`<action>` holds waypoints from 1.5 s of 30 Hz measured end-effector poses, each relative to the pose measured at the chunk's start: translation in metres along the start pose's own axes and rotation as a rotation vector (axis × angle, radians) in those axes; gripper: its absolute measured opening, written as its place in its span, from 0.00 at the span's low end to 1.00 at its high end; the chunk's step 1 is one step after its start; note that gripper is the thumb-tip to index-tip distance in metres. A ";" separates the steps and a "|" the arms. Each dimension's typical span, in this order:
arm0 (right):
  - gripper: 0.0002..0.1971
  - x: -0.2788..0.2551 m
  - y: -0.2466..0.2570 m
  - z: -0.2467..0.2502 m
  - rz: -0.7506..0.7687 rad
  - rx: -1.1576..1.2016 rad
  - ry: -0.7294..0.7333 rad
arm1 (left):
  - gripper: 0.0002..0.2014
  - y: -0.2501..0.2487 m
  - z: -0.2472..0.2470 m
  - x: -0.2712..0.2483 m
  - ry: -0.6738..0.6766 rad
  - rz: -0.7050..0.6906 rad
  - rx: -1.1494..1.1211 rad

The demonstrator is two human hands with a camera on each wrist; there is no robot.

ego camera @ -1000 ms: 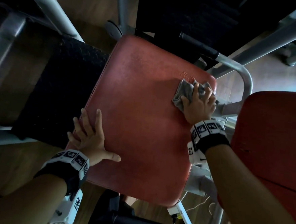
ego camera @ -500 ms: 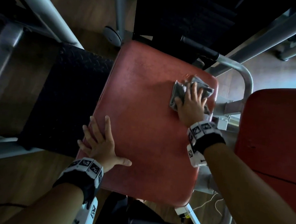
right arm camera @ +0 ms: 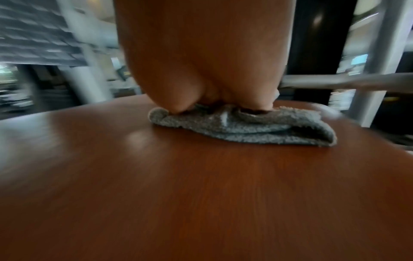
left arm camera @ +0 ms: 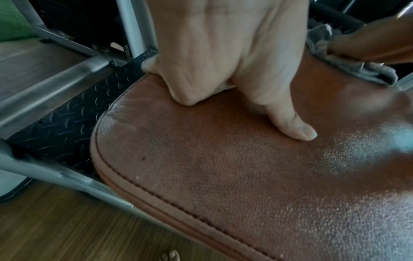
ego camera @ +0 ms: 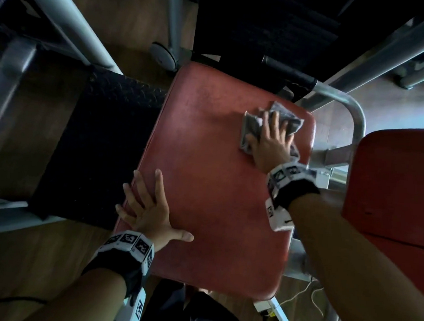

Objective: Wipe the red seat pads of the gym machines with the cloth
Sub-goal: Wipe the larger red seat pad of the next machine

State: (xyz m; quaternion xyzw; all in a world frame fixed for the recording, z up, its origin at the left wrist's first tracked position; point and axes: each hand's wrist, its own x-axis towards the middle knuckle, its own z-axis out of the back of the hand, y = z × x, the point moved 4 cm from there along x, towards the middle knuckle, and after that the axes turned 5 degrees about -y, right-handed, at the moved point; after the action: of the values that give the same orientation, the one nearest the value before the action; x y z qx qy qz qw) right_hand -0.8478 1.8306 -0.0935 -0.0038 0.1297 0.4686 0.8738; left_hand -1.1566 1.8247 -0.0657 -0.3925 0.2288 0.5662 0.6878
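Head view: right hand [ego camera: 270,141] flat, pressing cloth [ego camera: 249,128] on seat pad [ego camera: 205,172].

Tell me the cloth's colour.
Grey; the cloth shows best in the right wrist view, under the right hand.

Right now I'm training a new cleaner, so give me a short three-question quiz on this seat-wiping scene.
1. True or false: the left hand holds the cloth.
2. Where on the seat pad is the cloth? A) near-left corner B) far-right corner C) centre
3. Fill in: the right hand presses the cloth with ___ fingers.

Key: 1. False: it rests flat on the pad's left edge. 2. B. 3. Spread.
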 end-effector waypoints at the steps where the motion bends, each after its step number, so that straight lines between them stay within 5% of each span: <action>1: 0.35 -0.016 0.011 -0.006 0.063 -0.005 -0.003 | 0.85 0.000 0.000 0.000 -0.001 -0.003 0.002; 4: 0.35 -0.075 0.018 -0.020 0.291 -0.042 0.093 | 0.85 0.000 0.001 0.000 0.002 0.003 0.000; 7: 0.37 -0.092 -0.017 -0.016 0.337 -0.128 0.124 | 0.85 -0.001 0.001 -0.001 0.010 -0.004 -0.006; 12: 0.39 -0.036 -0.059 -0.001 0.013 -0.053 0.040 | 0.84 0.000 0.000 -0.001 0.006 -0.014 -0.027; 18: 0.40 0.029 -0.032 0.008 -0.390 0.104 0.055 | 0.84 0.003 -0.002 0.002 0.004 -0.019 -0.041; 21: 0.40 0.048 0.019 0.010 -0.251 0.103 0.049 | 0.84 0.004 -0.002 0.002 0.005 -0.029 -0.053; 26: 0.40 0.044 0.146 -0.005 0.262 0.008 0.043 | 0.84 0.003 -0.002 -0.001 -0.005 -0.020 -0.055; 29: 0.38 0.034 0.170 -0.012 0.398 -0.044 0.032 | 0.85 0.003 -0.002 -0.002 -0.011 -0.008 -0.054; 34: 0.39 0.045 0.102 -0.004 0.442 -0.059 0.010 | 0.85 -0.002 0.000 -0.001 -0.002 0.001 -0.034; 41: 0.37 0.025 -0.064 0.016 0.013 0.033 0.070 | 0.85 -0.003 0.001 -0.002 0.012 0.002 -0.043; 45: 0.38 0.017 -0.098 0.014 -0.234 0.180 0.116 | 0.85 -0.004 0.001 -0.002 0.015 0.014 -0.033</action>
State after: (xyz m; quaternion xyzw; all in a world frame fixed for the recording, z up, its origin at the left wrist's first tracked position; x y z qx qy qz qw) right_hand -0.7550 1.7916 -0.0956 0.0327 0.2201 0.3489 0.9104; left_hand -1.1537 1.8243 -0.0620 -0.4064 0.2273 0.5719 0.6753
